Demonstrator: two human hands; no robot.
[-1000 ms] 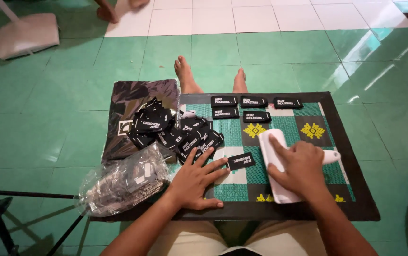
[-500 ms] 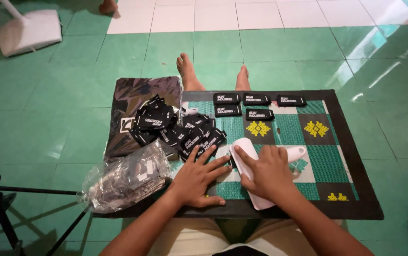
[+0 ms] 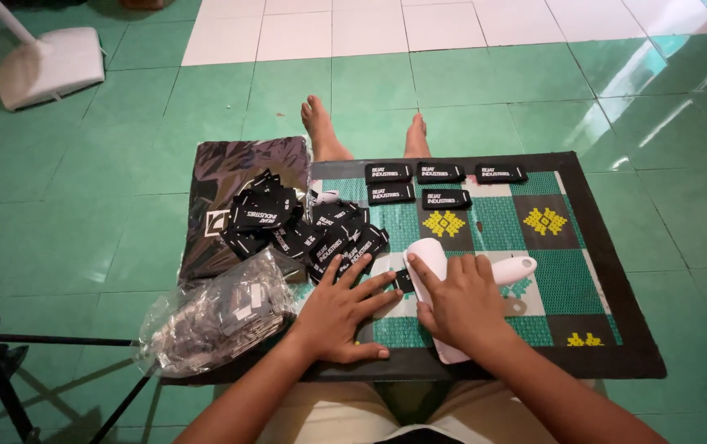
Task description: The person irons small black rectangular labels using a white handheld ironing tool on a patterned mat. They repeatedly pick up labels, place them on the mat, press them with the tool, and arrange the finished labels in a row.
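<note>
Green tiled floor [image 3: 123, 164] under you, patterned mat [image 3: 608, 329] across your lap. Clear bag of labels [image 3: 214, 316] at mat's left edge, loose label pile [image 3: 304, 226] beyond it.

White iron [image 3: 436, 271]: long axis near-to-far, tip pointing away from you. Your right hand [image 3: 460, 304] flat on top, fingers spread, pressing down.

Your left hand [image 3: 341, 312] open, palm down, fingertips pinning black label [image 3: 404, 280] at iron's left side.

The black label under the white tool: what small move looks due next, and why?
Probably lift the white tool off the black label, so the left hand can slide it out. The right hand presses flat on the tool, which covers most of that label; only its left end shows at the left fingertips. Five finished labels lie in rows at the mat's far side.
</note>
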